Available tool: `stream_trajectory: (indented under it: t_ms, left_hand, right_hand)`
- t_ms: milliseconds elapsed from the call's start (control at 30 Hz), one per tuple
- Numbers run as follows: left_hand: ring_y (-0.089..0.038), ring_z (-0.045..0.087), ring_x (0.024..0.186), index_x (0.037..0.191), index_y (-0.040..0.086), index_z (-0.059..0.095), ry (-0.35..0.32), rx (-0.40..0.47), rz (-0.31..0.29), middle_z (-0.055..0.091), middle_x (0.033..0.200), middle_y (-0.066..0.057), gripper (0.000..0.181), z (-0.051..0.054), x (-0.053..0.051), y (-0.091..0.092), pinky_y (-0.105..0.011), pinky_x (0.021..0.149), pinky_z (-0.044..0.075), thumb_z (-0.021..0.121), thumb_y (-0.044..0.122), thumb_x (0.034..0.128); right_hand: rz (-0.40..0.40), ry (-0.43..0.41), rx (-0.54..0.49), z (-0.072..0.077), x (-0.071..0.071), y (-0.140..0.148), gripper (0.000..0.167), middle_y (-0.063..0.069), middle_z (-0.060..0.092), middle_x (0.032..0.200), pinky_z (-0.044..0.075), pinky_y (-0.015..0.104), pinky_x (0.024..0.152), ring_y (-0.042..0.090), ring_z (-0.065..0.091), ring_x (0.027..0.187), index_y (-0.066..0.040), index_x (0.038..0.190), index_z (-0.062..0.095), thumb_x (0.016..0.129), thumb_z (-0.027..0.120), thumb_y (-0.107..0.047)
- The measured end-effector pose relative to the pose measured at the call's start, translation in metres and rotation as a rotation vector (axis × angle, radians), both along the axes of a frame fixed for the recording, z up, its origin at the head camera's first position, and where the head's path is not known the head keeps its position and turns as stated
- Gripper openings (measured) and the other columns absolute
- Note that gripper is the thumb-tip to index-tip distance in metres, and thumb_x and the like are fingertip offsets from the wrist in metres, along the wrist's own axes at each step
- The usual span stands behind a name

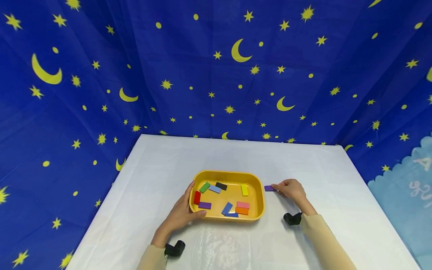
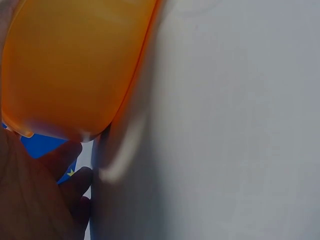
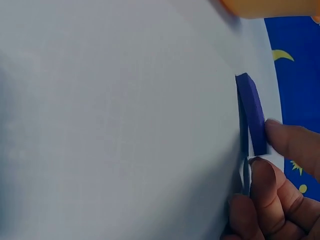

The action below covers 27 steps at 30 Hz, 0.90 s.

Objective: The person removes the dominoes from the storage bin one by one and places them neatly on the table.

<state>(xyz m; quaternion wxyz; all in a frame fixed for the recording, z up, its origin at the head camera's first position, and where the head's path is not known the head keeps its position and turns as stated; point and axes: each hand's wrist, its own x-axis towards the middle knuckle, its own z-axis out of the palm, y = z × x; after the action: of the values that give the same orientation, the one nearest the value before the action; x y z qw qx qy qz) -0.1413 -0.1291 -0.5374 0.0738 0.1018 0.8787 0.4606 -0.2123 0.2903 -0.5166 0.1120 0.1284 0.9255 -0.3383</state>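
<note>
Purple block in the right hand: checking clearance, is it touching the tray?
Apart: the right wrist view shows tabletop between purple block and yellow tray.

Smooth plastic tray [image 1: 216, 198], matt block [image 3: 253, 112], cloth backdrop [image 1: 202, 41]

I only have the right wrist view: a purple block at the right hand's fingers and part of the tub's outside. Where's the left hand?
Observer: The left hand holds the tub at its left end.
Operator: Anything inside in the same colour as my block?
Observer: Yes, a second purple block lies in the left half.
Operator: And in the right half, toward the back?
Observer: A yellow block lies there.
</note>
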Motion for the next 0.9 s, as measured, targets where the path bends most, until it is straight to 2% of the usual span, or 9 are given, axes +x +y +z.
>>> stream_trajectory:
  t_ms: [233,700,900]
  left_hand:
    - [-0.042,0.036,0.128,0.153,0.035,0.005,0.009,0.0,0.003,0.037,0.146,-0.016,0.107,-0.001,-0.001,0.0,-0.067,0.099,0.024,0.075,0.054,0.0738]
    - [-0.04,0.034,0.13,0.152,0.039,0.005,-0.001,0.002,-0.003,0.034,0.148,-0.014,0.107,0.001,0.0,0.001,-0.065,0.101,0.023,0.075,0.054,0.0728]
    - [-0.04,0.034,0.13,0.152,0.039,0.004,-0.005,-0.009,0.002,0.034,0.148,-0.014,0.107,0.0,0.0,0.0,-0.065,0.101,0.023,0.075,0.055,0.0727]
  right_hand:
    - [0.001,-0.003,-0.03,0.001,0.0,0.001,0.035,0.0,0.061,0.065,0.041,0.027,0.055,0.017,0.051,0.061,-0.006,0.076,0.069,0.082,0.071,-0.041]
    - [-0.004,-0.006,-0.066,-0.001,0.001,0.003,0.034,0.003,0.062,0.069,0.046,0.028,0.057,0.019,0.054,0.063,-0.003,0.081,0.068,0.088,0.067,-0.037]
    - [0.026,0.037,-0.044,0.009,-0.002,-0.001,0.035,0.005,0.061,0.071,0.044,0.029,0.057,0.02,0.053,0.064,-0.004,0.084,0.064,0.088,0.065,-0.04]
